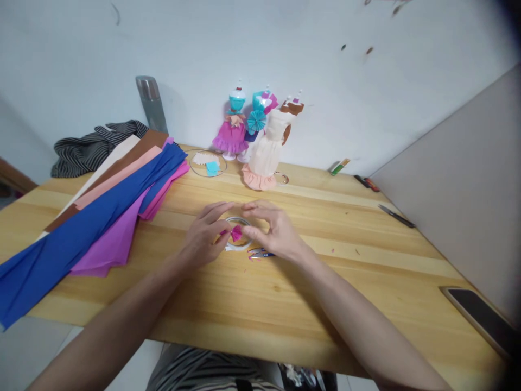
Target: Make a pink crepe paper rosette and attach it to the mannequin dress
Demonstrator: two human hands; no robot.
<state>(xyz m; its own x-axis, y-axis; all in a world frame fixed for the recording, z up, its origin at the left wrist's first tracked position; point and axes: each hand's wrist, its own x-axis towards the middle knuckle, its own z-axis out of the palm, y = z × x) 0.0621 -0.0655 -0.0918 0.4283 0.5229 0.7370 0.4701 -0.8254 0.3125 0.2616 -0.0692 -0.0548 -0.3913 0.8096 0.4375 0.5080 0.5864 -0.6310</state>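
A small magenta bow of pleated paper point(236, 233) is pinched at its left end between the thumb and finger of my left hand point(205, 233). Facing it from the other side is my right hand point(274, 228), its thumb and fingers apart. The right thumb tip is close to the bow; I cannot tell whether it touches. Under the bow, a pale ring-shaped roll point(240, 248) lies on the table, partly hidden by my hands. Small blue-handled snips point(260, 253) lie just below my right hand, with pink scraps at their tips.
Sheets of coloured crepe paper point(101, 217) fan out on the left, near a striped cloth point(95, 149) and a flask point(152, 103). Small dress forms in paper dresses point(264, 144) stand at the back. A cutter knife point(396, 216) and a phone point(480, 317) lie on the right.
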